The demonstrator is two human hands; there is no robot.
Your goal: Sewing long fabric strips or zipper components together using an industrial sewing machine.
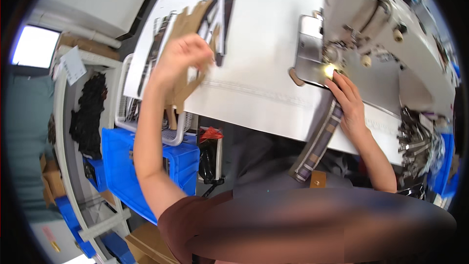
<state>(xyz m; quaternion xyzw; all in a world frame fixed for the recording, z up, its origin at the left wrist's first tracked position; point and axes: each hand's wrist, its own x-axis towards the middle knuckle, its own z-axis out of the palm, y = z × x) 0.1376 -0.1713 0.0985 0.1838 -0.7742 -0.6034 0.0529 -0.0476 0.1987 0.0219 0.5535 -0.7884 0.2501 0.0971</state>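
My right hand (pixel 348 100) lies on the upper end of a long grey and tan plaid strip with a zipper (pixel 320 139), its fingers close to the lit needle area of a white sewing machine (pixel 381 24). The strip runs down over the table's front edge toward my lap. My left hand (pixel 187 55) is raised over the left part of the table, above a bundle of tan strips (pixel 183 95). Its fingers are curled and blurred at the tips. Whatever they may hold cannot be made out.
Dark and white strips (pixel 226 24) lie on the white table (pixel 259 54) beyond my left hand. A white basket (pixel 178 138) and a blue crate (pixel 122 166) stand at the left. Several metallic pieces (pixel 415 137) hang in a bunch at the table's right end.
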